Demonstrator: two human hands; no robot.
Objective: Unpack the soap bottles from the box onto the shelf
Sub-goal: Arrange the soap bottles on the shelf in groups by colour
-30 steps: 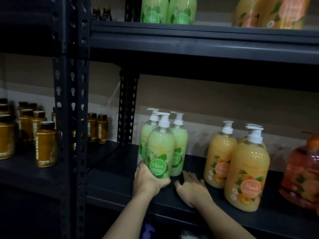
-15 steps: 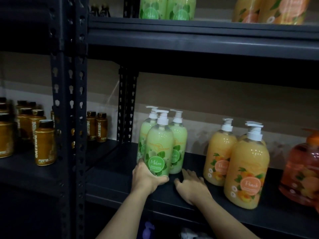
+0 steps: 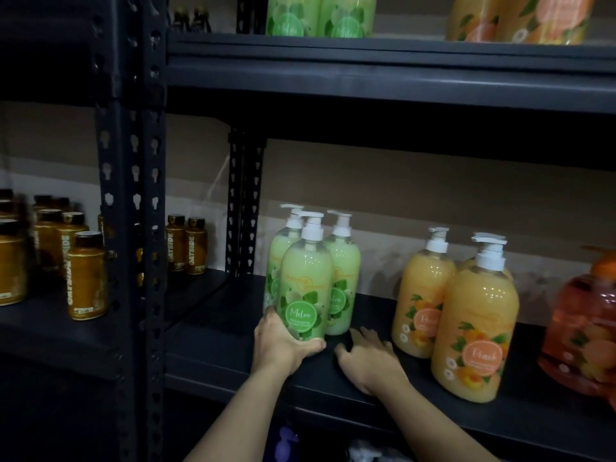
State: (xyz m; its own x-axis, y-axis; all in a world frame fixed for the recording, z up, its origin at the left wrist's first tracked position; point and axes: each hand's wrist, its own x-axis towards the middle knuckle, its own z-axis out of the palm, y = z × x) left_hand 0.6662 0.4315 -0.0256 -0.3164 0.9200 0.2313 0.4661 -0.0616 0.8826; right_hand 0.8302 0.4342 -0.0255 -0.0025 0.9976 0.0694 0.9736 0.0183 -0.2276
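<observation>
Left hand [image 3: 283,341] sets a melon soap bottle down on the shelf [image 3: 226,348].

Its fingers [image 3: 313,345] curl round the base of the front melon bottle [image 3: 305,281], which stands upright just ahead. The right hand [image 3: 370,358] lies flat beside it, holding nothing. Three melon bottles [image 3: 343,271] cluster together; three peach bottles [image 3: 475,328] stand further right.

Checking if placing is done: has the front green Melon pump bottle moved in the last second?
No. The front green Melon pump bottle keeps its offset from the black perforated shelf post and the two green bottles behind.
</observation>
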